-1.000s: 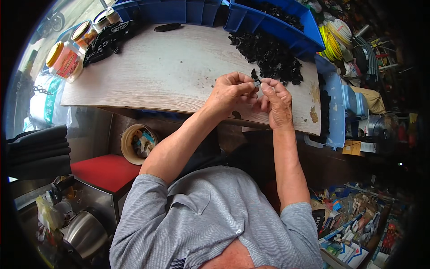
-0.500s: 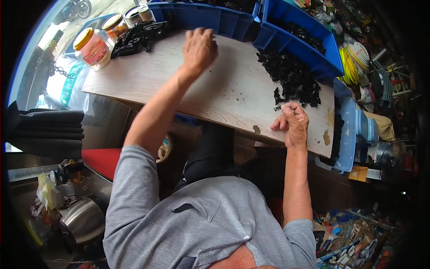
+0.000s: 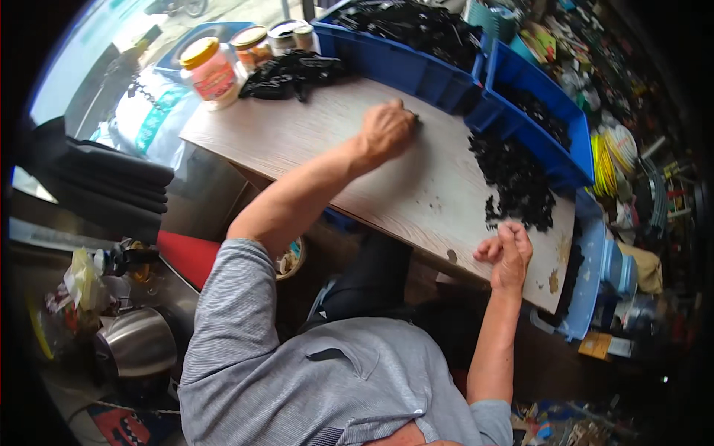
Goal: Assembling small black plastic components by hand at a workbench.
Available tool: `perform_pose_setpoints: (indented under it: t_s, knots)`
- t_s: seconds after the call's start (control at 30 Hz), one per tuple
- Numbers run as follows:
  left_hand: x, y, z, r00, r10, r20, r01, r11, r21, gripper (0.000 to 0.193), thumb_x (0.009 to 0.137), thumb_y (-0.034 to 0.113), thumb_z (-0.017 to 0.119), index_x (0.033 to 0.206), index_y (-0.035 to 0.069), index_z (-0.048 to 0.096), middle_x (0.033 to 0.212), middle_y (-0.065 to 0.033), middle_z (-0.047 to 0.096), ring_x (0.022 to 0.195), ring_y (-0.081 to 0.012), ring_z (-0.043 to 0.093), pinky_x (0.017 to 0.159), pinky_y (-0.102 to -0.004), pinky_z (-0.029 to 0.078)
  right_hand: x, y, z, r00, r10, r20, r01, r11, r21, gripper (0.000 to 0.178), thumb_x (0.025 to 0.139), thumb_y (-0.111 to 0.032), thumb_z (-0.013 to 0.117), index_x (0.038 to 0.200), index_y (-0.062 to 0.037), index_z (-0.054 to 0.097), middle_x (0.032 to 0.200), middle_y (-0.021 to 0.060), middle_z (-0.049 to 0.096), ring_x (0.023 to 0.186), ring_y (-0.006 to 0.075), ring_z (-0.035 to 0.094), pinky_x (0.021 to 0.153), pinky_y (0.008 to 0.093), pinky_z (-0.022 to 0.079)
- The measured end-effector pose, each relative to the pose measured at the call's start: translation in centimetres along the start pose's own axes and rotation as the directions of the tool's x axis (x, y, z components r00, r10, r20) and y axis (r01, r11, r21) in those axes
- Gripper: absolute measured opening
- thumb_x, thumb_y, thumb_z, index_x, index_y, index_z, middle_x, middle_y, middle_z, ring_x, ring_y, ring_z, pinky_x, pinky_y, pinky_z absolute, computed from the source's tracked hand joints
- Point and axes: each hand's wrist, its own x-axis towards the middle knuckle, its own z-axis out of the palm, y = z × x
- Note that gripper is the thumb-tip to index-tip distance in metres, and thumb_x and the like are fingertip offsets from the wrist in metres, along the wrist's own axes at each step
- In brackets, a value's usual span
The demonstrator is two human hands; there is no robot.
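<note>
While the left hand (image 3: 388,131) hovers over the middle of the pale tabletop (image 3: 297,134), its fingers curled in and a dark bit (image 3: 417,119) showing at their far side, the right hand (image 3: 508,253) is poised near the front edge with thumb and fingers drawn together. Blur and turned knuckles make it impossible to tell whether either grips anything. Just beyond the right hand lies a loose heap of small black parts (image 3: 513,175), spread up to a blue bin (image 3: 582,156) that holds more dark pieces. A second blue bin (image 3: 401,70), piled with black strips (image 3: 405,30), walls off the tabletop's far side, ahead of the left hand. To the left, a black bundle (image 3: 294,73) lies beside a yellow-lidded jar (image 3: 212,78). The left forearm (image 3: 297,189) crosses the front edge, partly covering a bucket (image 3: 301,259) below. At right are a pale blue tub (image 3: 584,297) and a yellow coil (image 3: 604,167); at lower left, a rounded steel pot (image 3: 139,342).
</note>
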Motion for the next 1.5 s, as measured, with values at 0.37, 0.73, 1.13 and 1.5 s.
perform_pose_setpoints:
  t_s: [0.37,0.73,1.13,1.5]
  knots:
    - [-1.6,0.1,1.4,0.997,0.018,-0.073,-0.032,0.978,-0.205,0.019,0.086,0.015,0.053,0.1,0.004,0.059,0.072,-0.0213,0.066,0.07,-0.0409,0.066,0.06,-0.0511,0.051,-0.2,0.4,0.1,0.998,-0.065,0.004,0.065,0.998,0.02,0.018,0.09,-0.021,0.066,0.096,-0.0079,0.055,0.051,0.0039,0.05,0.049,0.0175,0.059,0.045,0.0355,0.055]
    - [-5.3,4.3,-1.3,0.999,0.047,-0.004,-0.046,0.95,-0.308,0.014,0.082,0.016,0.059,0.082,0.002,0.061,0.072,-0.0211,0.066,0.074,-0.04,0.066,0.067,-0.0479,0.053,-0.3,0.6,0.3,0.995,-0.1,-0.01,0.101,0.993,0.063,0.02,0.088,-0.021,0.068,0.096,-0.0081,0.055,0.051,0.003,0.049,0.049,0.017,0.058,0.046,0.0355,0.056]
    - [-11.0,8.7,-0.1,0.974,-0.222,-0.037,0.076,0.482,-0.873,0.019,0.083,0.008,0.068,0.102,0.006,0.064,0.085,-0.0078,0.066,0.077,-0.0114,0.058,0.068,-0.0284,0.048,-0.4,1.5,-0.5,0.995,-0.094,-0.014,0.095,0.986,0.134,0.02,0.09,-0.025,0.064,0.103,-0.0113,0.057,0.053,0.0026,0.049,0.055,0.0212,0.06,0.062,0.0457,0.059]
    - [-12.1,16.2,-2.4,0.95,-0.016,0.312,0.3,-0.234,-0.925,0.024,0.086,0.011,0.073,0.107,0.001,0.065,0.081,-0.001,0.066,0.07,-0.0064,0.059,0.06,-0.0217,0.049,-2.1,1.1,1.4,0.987,-0.106,0.119,0.061,0.941,0.333,0.013,0.086,-0.012,0.074,0.097,-0.0107,0.068,0.093,-0.0031,0.066,0.084,0.0084,0.061,0.075,0.0242,0.051]
